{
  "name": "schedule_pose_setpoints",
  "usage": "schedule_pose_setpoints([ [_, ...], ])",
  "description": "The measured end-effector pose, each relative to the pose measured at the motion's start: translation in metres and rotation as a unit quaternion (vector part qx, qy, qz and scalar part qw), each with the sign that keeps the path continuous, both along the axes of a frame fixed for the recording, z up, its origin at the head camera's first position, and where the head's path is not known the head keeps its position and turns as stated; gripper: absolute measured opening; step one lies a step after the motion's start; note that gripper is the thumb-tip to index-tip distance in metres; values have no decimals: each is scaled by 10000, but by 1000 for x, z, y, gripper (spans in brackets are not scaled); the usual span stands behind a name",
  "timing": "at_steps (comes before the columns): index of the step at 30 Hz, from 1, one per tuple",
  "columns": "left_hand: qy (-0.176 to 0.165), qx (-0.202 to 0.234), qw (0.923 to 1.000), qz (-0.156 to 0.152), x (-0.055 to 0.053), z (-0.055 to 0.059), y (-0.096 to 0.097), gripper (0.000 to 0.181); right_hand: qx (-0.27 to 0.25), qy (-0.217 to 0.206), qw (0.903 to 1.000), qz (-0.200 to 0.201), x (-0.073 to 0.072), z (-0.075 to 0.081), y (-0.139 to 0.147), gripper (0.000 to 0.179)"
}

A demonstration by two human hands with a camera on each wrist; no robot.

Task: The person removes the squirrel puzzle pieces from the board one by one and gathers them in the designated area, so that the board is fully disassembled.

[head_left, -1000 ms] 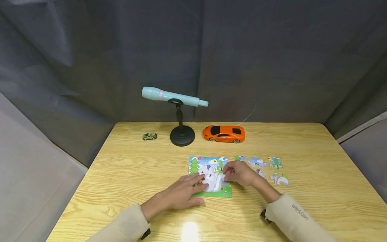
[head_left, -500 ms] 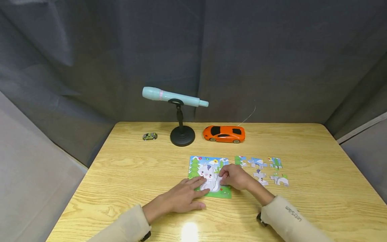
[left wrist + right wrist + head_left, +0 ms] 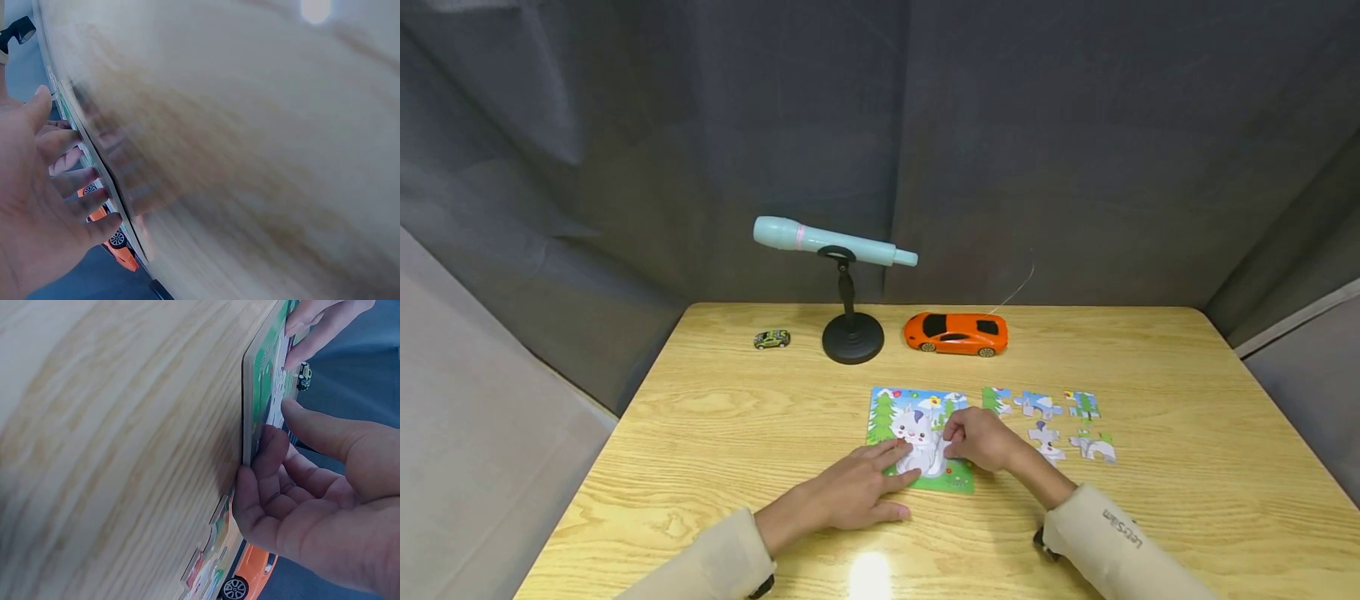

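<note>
A jigsaw puzzle [image 3: 887,408] of a white animal among green trees lies flat on the table in the head view. My left hand [image 3: 861,487] rests on its lower left part with fingers spread. At the puzzle's right side, my right hand [image 3: 981,437] pinches a whitish puzzle piece low over the picture, between thumb and curled index finger. In the right wrist view, that thumb [image 3: 312,428] and the bent fingers sit right at the edge of the puzzle board [image 3: 249,412]; most of the piece is hidden by the fingers.
Several loose puzzle pieces [image 3: 1084,404] lie to the right of the puzzle. Behind stand an orange toy car [image 3: 958,333], a light blue microphone [image 3: 835,242] on a black stand [image 3: 852,337], and a small green toy car [image 3: 772,338]. A dark curtain [image 3: 1037,150] hangs behind the table.
My right hand has moved slightly left and down with the piece, onto the animal's tail area, then stayed there. The left hand has barely moved.
</note>
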State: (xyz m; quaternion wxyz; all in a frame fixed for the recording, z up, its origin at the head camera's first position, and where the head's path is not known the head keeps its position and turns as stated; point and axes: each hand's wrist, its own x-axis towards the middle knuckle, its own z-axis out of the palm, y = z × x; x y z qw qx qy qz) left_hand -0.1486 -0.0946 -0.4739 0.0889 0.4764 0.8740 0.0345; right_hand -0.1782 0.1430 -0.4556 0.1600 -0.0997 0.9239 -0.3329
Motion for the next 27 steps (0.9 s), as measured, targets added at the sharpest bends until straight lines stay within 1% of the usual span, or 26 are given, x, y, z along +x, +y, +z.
schedule_pose_setpoints([
  [5,24,-10,10000,6,1,1,1,58,38,66,9999,114,-1,0,2,9],
  [12,23,-33,10000,20,1,3,2,58,-167,181,9990,371,-1,1,7,7],
  [17,-17,-50,10000,41,0,2,2,58,-539,135,9966,607,-4,1,14,4],
  [21,-43,-20,10000,52,0,3,2,58,-939,60,9928,739,-5,5,23,4],
  [24,-36,-8,10000,49,0,3,2,58,-1057,-4,9915,755,-5,10,32,5],
  [27,-34,-8,10000,45,1,4,2,58,-1060,2,9912,790,-5,14,44,5],
])
